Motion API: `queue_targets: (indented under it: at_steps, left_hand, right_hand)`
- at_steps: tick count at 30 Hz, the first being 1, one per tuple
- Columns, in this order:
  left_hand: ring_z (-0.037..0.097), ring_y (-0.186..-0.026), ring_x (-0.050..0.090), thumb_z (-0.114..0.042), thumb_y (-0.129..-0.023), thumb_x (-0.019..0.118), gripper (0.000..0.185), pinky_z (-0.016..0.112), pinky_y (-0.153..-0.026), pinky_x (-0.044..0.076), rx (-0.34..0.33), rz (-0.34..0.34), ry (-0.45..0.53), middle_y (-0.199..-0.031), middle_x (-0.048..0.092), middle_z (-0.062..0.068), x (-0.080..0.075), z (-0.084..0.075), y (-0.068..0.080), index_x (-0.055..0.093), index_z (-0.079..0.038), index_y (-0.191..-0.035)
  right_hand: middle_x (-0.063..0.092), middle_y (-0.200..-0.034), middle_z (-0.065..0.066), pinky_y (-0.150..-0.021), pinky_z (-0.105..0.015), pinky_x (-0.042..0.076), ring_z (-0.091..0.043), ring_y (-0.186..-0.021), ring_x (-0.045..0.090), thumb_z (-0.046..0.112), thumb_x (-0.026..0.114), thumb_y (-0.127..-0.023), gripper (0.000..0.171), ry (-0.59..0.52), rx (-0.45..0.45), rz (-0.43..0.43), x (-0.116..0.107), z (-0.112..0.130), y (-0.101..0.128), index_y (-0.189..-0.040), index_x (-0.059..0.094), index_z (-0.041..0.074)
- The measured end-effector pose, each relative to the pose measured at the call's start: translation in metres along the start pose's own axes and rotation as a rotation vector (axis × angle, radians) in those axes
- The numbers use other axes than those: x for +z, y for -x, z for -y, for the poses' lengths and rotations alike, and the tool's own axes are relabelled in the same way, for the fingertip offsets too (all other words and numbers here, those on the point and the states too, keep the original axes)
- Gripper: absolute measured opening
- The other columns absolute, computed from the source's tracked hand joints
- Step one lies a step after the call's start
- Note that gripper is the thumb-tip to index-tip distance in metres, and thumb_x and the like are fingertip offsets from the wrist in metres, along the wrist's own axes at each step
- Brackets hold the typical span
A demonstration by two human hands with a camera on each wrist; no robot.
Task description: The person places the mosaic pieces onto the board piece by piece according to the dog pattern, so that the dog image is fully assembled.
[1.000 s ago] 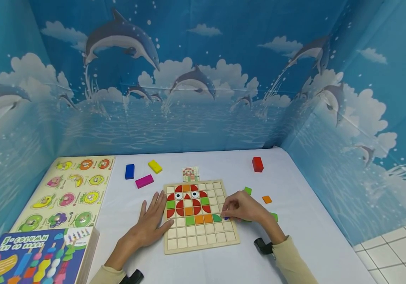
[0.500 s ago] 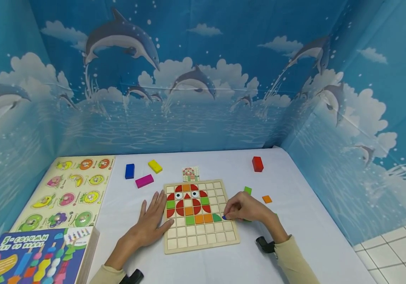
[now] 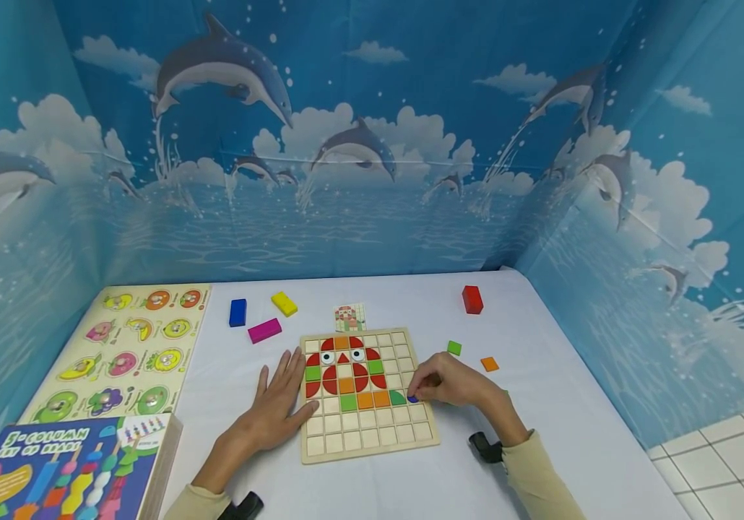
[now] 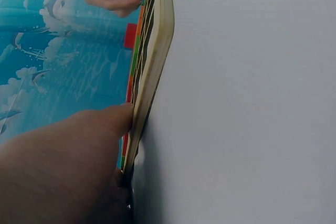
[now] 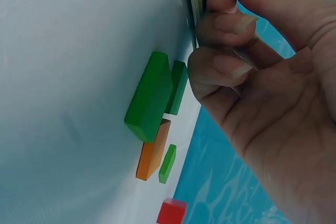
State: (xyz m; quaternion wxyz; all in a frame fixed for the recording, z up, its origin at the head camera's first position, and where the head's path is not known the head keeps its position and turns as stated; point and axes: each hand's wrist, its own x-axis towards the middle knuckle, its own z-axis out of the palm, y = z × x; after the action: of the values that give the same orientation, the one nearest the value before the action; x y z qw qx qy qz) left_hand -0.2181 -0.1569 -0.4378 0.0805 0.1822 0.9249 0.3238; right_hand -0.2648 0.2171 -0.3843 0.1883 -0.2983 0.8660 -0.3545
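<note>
A wooden grid board (image 3: 372, 442) lies in the middle of the table, its upper left cells filled with red, orange, green and white pieces that form a figure. My left hand (image 3: 272, 413) lies flat with spread fingers along the board's left side, the thumb touching its edge. At the right side, my right hand (image 3: 453, 383) pinches a small blue piece (image 3: 412, 399) between thumb and index finger. That piece is over the cell just right of a green quarter-round piece (image 3: 397, 398). The right wrist view shows only a sliver of blue at the fingertips.
Right of the board lie a green tile (image 3: 453, 348), an orange tile (image 3: 489, 364) and a red block (image 3: 472, 300). A small pattern card (image 3: 349, 318) sits behind it. Blue (image 3: 238, 313), yellow (image 3: 284, 304) and magenta (image 3: 264, 331) blocks lie back left, near a fruit puzzle sheet (image 3: 107, 354) and a box (image 3: 170, 462).
My right hand has shifted slightly right and turned, and more of the blue piece shows under its fingertips beside the green quarter-round. The left hand has stayed where it was.
</note>
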Motion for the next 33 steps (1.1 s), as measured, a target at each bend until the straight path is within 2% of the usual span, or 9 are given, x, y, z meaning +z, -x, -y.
queue_targets:
  at_steps: [3, 10, 13, 21, 33]
  left_hand:
    - [0.036, -0.168, -0.002, -0.045, -0.105, 0.065, 0.093, 0.066, -0.129, -0.008, 0.01, -0.018, -0.006, -0.182, 0.009, 0.015, 0.0027, 0.0023, 0.0001, 0.015, -0.003, -0.173]
    - [0.038, -0.167, -0.001, -0.042, -0.105, 0.066, 0.093, 0.067, -0.129, -0.008, 0.003, -0.009, 0.006, -0.181, 0.009, 0.016, -0.0009, -0.0029, 0.0008, 0.016, -0.002, -0.172]
    - [0.04, -0.167, 0.0, -0.04, -0.104, 0.067, 0.092, 0.068, -0.129, -0.008, 0.01, -0.012, 0.022, -0.18, 0.011, 0.019, -0.0025, -0.0041, 0.0017, 0.018, 0.0, -0.171]
    - [0.034, -0.168, -0.003, -0.044, -0.105, 0.066, 0.094, 0.066, -0.129, -0.008, -0.013, -0.008, -0.013, -0.182, 0.006, 0.012, 0.0024, 0.0014, -0.0002, 0.013, -0.005, -0.173]
    - [0.034, -0.168, -0.003, -0.046, -0.105, 0.066, 0.095, 0.066, -0.13, -0.009, -0.014, -0.008, -0.024, -0.182, 0.006, 0.011, 0.0044, 0.0044, -0.0008, 0.014, -0.006, -0.173]
  right_hand:
    - [0.076, -0.086, 0.006, -0.07, -0.021, 0.053, -0.006, -0.076, 0.059, 0.001, 0.082, -0.093, 0.014, 0.016, -0.014, -0.003, -0.0009, 0.0014, 0.0007, -0.1, 0.086, 0.013]
    - [0.06, -0.072, 0.008, -0.061, -0.02, 0.046, -0.006, -0.068, 0.054, 0.001, 0.089, -0.087, 0.015, 0.049, -0.016, -0.031, -0.0076, 0.0003, 0.006, -0.096, 0.084, 0.012]
    - [0.061, -0.073, 0.008, -0.062, -0.02, 0.047, -0.006, -0.069, 0.055, -0.001, 0.087, -0.088, 0.014, 0.052, -0.02, -0.035, -0.0086, -0.0013, 0.006, -0.095, 0.084, 0.011]
    - [0.062, -0.075, 0.007, -0.064, -0.021, 0.048, -0.009, -0.072, 0.056, -0.003, 0.085, -0.089, 0.016, 0.057, 0.005, -0.044, -0.0071, -0.0003, 0.0031, -0.095, 0.084, 0.013]
    - [0.068, -0.084, 0.007, -0.068, -0.022, 0.051, -0.01, -0.077, 0.057, -0.003, 0.084, -0.09, 0.018, 0.06, -0.002, -0.04, -0.0046, -0.0005, 0.0031, -0.096, 0.087, 0.014]
